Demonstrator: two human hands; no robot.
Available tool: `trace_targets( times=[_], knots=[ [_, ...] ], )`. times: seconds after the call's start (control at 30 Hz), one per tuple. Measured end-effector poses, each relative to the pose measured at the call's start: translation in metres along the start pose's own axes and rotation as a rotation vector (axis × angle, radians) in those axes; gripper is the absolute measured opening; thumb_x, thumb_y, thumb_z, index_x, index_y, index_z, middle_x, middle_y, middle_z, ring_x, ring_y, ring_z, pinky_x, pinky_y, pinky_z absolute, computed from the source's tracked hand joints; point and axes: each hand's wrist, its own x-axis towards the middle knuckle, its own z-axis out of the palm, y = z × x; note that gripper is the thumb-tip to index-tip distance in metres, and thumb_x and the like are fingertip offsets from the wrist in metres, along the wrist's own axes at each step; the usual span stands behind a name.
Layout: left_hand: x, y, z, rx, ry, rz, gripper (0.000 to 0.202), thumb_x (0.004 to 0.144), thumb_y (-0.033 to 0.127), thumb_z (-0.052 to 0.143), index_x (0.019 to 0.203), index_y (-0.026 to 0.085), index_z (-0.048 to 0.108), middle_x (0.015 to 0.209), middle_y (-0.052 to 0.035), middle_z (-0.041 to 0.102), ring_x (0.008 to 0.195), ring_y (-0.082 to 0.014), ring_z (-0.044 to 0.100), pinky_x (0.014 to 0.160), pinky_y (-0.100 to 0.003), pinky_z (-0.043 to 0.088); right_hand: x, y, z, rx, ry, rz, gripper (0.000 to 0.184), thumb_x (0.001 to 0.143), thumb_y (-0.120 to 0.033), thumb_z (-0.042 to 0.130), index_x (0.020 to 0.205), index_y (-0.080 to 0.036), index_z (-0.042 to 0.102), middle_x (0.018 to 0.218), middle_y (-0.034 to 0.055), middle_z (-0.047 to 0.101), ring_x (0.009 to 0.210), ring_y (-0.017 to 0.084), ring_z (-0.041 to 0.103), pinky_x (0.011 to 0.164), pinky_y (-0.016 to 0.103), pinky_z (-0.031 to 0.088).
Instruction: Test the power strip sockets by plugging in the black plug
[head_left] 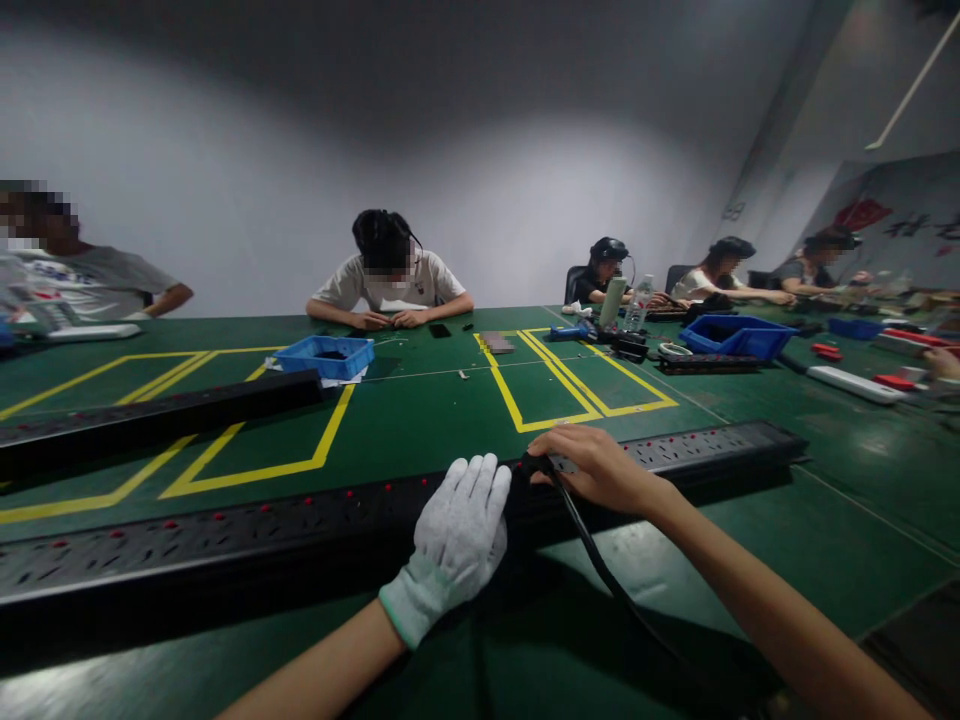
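Note:
A long black power strip (225, 530) with red switches runs across the green table (420, 420) in front of me. My left hand (457, 535), in a white knit glove, lies flat on top of the strip with its fingers together and stretched out. Just to its right, my bare right hand (600, 465) is closed on a black plug (534, 464) at the strip. The plug's black cable (607, 580) trails down toward me over the table.
A second black strip (157, 415) lies at the left, behind it a blue tray (328, 356). Yellow tape lines mark the table. Several people sit along the far edge and right side, with bottles (637, 303), another blue tray (739, 336) and tools near them.

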Motion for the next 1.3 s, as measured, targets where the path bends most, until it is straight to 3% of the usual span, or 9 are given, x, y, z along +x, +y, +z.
trace_targets(
  times=[0.13,0.23,0.43,0.53,0.67,0.8,0.97,1.13,1.3],
  knots=[
    [0.001,0.002,0.001,0.026,0.037,0.007,0.048,0.085,0.016,0.048,0.131,0.004,0.05,0.13,-0.0224,0.056,0.125,-0.0325,0.051,0.101,-0.051,0.045,-0.006,-0.007,0.008,-0.092,0.07,-0.022,0.015,0.088,-0.026,0.068,0.099,-0.02,0.061,0.091,0.0051,0.072,0.085,0.02,0.071,0.076,0.031,0.056],
    [0.001,0.004,0.003,0.049,0.063,-0.003,0.048,0.086,0.017,0.047,0.131,0.004,0.05,0.13,-0.022,0.057,0.126,-0.0315,0.05,0.102,-0.049,0.045,-0.027,-0.018,0.019,-0.189,0.21,-0.064,0.017,0.095,-0.016,0.054,0.111,-0.017,0.058,0.11,0.0116,0.071,0.097,0.021,0.07,0.089,0.041,0.054],
    [-0.015,-0.004,-0.007,0.107,0.018,-0.09,0.051,0.089,0.024,0.048,0.136,0.006,0.045,0.136,-0.0199,0.052,0.13,-0.0313,0.045,0.106,-0.05,0.041,-0.044,-0.035,0.005,-0.332,0.407,-0.203,0.037,0.087,-0.011,0.066,0.12,-0.025,0.056,0.12,0.0064,0.068,0.113,0.02,0.063,0.109,0.044,0.038],
    [-0.026,-0.017,-0.014,0.131,0.022,-0.095,0.05,0.088,0.026,0.049,0.135,0.007,0.047,0.135,-0.019,0.054,0.129,-0.0322,0.047,0.106,-0.051,0.041,-0.026,-0.037,-0.004,-0.221,0.375,-0.084,0.029,0.089,-0.019,0.066,0.116,-0.027,0.058,0.116,0.0035,0.07,0.118,0.021,0.06,0.11,0.046,0.035],
    [-0.033,-0.027,-0.018,0.148,0.045,-0.081,0.048,0.088,0.027,0.052,0.131,0.008,0.051,0.129,-0.0188,0.058,0.123,-0.0326,0.052,0.102,-0.051,0.044,0.005,-0.029,0.009,-0.086,0.254,0.076,0.016,0.091,-0.029,0.065,0.106,-0.024,0.061,0.106,0.0037,0.073,0.107,0.019,0.066,0.104,0.042,0.04],
    [-0.033,-0.026,-0.017,0.147,0.075,-0.088,0.048,0.086,0.024,0.055,0.13,0.008,0.052,0.127,-0.0197,0.059,0.12,-0.033,0.055,0.1,-0.051,0.045,0.025,-0.02,0.027,-0.058,0.149,0.088,0.017,0.084,-0.031,0.074,0.095,-0.023,0.064,0.096,0.0018,0.074,0.09,0.018,0.07,0.089,0.034,0.049],
    [-0.035,-0.025,-0.017,0.141,0.063,-0.096,0.05,0.086,0.026,0.055,0.133,0.009,0.049,0.129,-0.0189,0.058,0.122,-0.0327,0.053,0.101,-0.051,0.045,0.038,-0.015,0.03,-0.057,0.078,0.069,0.014,0.083,-0.027,0.074,0.093,-0.022,0.065,0.083,0.0017,0.072,0.078,0.019,0.069,0.074,0.029,0.052],
    [-0.036,-0.026,-0.019,0.13,0.059,-0.086,0.05,0.087,0.026,0.054,0.134,0.008,0.049,0.131,-0.0189,0.057,0.123,-0.033,0.052,0.101,-0.051,0.045,0.025,-0.027,0.042,-0.074,0.135,0.04,0.013,0.087,-0.019,0.067,0.099,-0.02,0.063,0.094,0.0059,0.072,0.089,0.021,0.068,0.082,0.034,0.053],
    [-0.031,-0.023,-0.02,0.123,0.084,-0.109,0.048,0.086,0.023,0.053,0.131,0.007,0.051,0.128,-0.0193,0.059,0.121,-0.0326,0.053,0.1,-0.051,0.046,-0.014,-0.047,0.061,-0.081,0.261,0.004,0.033,0.093,-0.012,0.052,0.125,-0.017,0.051,0.124,0.0126,0.063,0.122,0.023,0.056,0.097,0.041,0.05]
  ],
)
